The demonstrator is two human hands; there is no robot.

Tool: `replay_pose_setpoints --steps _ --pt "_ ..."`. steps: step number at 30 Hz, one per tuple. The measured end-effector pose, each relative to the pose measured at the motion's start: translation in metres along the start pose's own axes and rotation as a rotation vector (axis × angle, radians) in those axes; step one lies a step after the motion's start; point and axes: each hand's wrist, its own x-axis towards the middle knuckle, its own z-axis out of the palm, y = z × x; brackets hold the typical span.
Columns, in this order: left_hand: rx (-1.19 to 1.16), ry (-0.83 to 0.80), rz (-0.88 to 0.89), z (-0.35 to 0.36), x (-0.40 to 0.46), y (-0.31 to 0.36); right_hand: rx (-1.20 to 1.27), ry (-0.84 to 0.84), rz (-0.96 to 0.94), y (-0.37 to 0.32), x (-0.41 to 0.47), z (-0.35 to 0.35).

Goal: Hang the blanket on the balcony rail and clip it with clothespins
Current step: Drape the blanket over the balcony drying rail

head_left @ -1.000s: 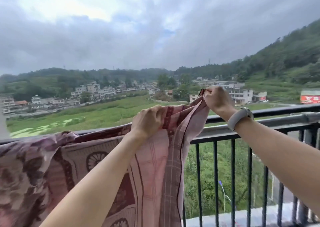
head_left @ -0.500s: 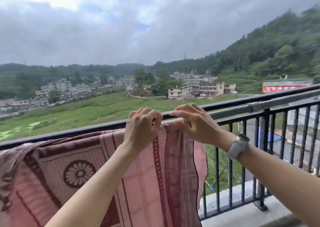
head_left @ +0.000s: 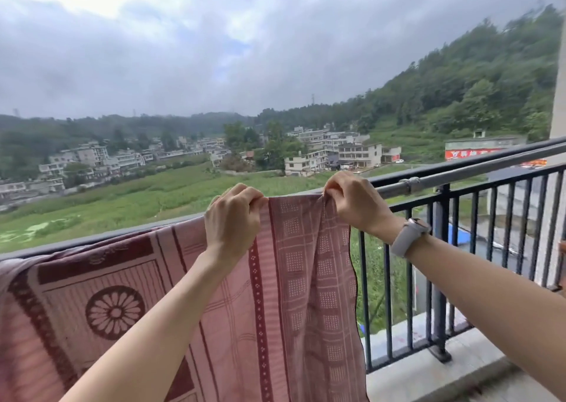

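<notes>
Pink and maroon cloth fills the lower left of the head view: the blanket is draped over the balcony rail, its patterned face hanging on the near side of the bars, with a wheel-like motif low on the left. Its right-hand edge falls free just beside the bare uprights. At the top of that end, the left hand grips the cloth with curled fingers bunched over the fold, and the right hand, a pale watch on its wrist, pinches the corner right at the rail line. Between the two hands the top edge is pulled taut and level.

No clothespins show anywhere in this view, so the clipping step looks not yet begun; the hanging itself seems close to finished, with this last end being squared up.

The risk I see is the cloth sliding. How much of it hangs over the far side is hidden, so if the balance is uneven, letting go with both hands to fetch a pin could let this end slip off the smooth rail. Wind would make that worse.
</notes>
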Motion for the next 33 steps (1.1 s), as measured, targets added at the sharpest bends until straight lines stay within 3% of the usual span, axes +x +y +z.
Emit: replay_pose_setpoints --steps 4,7,9,11,14,18,21,28,33 --pt "-0.01 0.095 0.048 0.01 0.012 0.016 0.259 0.265 0.451 0.034 0.03 -0.029" --pt "0.183 -0.194 0.049 0.027 0.007 0.017 0.015 0.204 0.579 0.055 0.024 -0.029" --pt "0.267 -0.309 0.039 0.03 0.006 0.017 -0.213 0.192 0.492 0.047 0.008 -0.013" --pt "0.228 -0.326 0.067 0.026 0.006 0.018 -0.282 0.254 0.28 0.029 -0.005 0.005" --pt "0.238 -0.297 0.096 0.006 -0.005 0.004 -0.159 0.139 -0.009 -0.009 -0.017 0.028" --pt "0.394 -0.207 0.031 -0.05 -0.037 -0.045 -0.063 0.044 -0.196 -0.069 -0.029 0.066" --pt "0.485 -0.146 -0.046 -0.113 -0.06 -0.097 -0.014 0.026 -0.264 -0.127 -0.03 0.099" --pt "0.661 -0.177 -0.27 -0.29 -0.126 -0.216 0.18 -0.011 -0.55 -0.315 -0.037 0.181" --pt "0.658 -0.005 -0.491 -0.411 -0.19 -0.296 0.247 0.006 -0.668 -0.464 -0.049 0.244"
